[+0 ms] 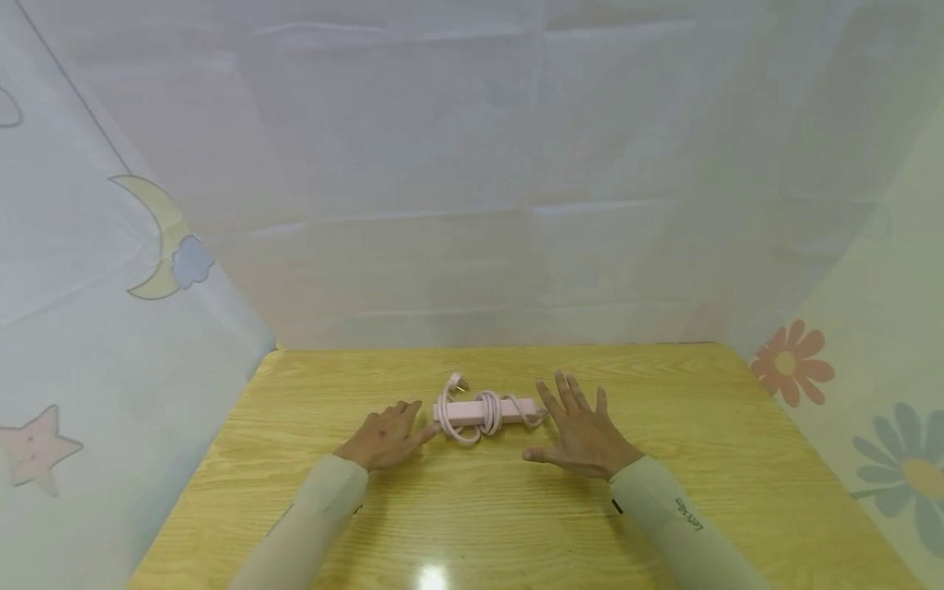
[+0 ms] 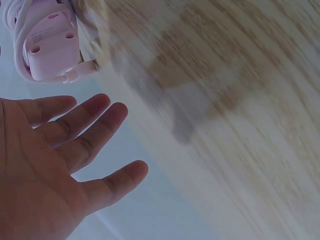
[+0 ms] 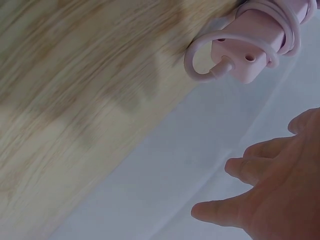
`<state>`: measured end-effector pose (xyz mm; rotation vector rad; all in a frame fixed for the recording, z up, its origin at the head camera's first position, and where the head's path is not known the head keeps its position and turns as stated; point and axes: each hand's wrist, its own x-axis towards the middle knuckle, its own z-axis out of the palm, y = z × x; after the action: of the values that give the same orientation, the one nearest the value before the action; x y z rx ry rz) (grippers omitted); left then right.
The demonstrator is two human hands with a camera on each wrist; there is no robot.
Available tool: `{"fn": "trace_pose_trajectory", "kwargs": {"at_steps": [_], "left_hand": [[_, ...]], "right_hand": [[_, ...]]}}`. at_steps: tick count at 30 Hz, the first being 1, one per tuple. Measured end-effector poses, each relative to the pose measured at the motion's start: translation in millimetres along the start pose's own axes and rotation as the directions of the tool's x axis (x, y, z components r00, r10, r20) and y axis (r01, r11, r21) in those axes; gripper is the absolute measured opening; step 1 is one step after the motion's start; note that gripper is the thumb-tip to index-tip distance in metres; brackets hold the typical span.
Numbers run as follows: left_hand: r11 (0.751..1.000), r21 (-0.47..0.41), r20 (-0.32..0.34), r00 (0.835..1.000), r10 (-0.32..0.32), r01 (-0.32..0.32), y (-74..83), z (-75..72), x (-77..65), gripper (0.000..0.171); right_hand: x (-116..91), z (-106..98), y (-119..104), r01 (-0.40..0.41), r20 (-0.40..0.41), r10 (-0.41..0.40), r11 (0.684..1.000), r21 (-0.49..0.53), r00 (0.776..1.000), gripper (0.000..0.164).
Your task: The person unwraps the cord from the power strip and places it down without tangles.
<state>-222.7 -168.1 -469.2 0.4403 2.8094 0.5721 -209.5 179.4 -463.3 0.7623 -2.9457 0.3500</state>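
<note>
A pink power strip lies on the wooden table with its cord wound round it. Its plug points away at the strip's far left. My left hand is just left of the strip, thumb close to the looped cord. In the left wrist view, that hand shows spread fingers and nothing held. To the strip's right, my right hand has its fingers fanned out near the cord end. The right wrist view shows the hand apart from the strip, holding nothing.
The wooden table has its far edge against a pale hanging sheet. Printed sheets stand along both sides, with a moon on the left and flowers on the right.
</note>
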Motion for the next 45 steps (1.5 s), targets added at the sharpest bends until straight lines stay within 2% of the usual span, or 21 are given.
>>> {"fn": "trace_pose_trajectory", "kwargs": {"at_steps": [12, 21, 27, 38, 45], "left_hand": [[1.0, 0.001, 0.005, 1.0, 0.025, -0.025, 6.9, 3.6, 3.1, 0.071], [0.999, -0.038, 0.025, 0.999, 0.031, -0.031, 6.3, 5.7, 7.6, 0.067], [0.994, -0.112, 0.033, 0.999, 0.023, -0.019, 5.9, 6.5, 10.9, 0.066], [0.952, -0.305, 0.052, 0.998, 0.028, -0.011, 3.5, 8.1, 16.1, 0.069], [0.922, -0.384, 0.042, 0.996, 0.073, -0.052, 1.2, 10.8, 22.0, 0.054]], "right_hand": [[-1.3, 0.4, 0.5, 0.01, -0.011, -0.01, 1.0, -0.007, 1.0, 0.107], [-1.6, 1.7, 0.9, 0.003, -0.004, -0.003, 1.0, 0.006, 1.0, 0.107], [-2.1, 2.0, 1.3, 0.0, -0.008, 0.0, 1.0, 0.006, 1.0, 0.107], [-3.0, 1.6, 1.9, -0.005, -0.002, 0.005, 1.0, 0.009, 1.0, 0.108], [-3.2, 2.8, 2.7, -0.007, 0.004, 0.007, 1.0, 0.001, 1.0, 0.108]]}}
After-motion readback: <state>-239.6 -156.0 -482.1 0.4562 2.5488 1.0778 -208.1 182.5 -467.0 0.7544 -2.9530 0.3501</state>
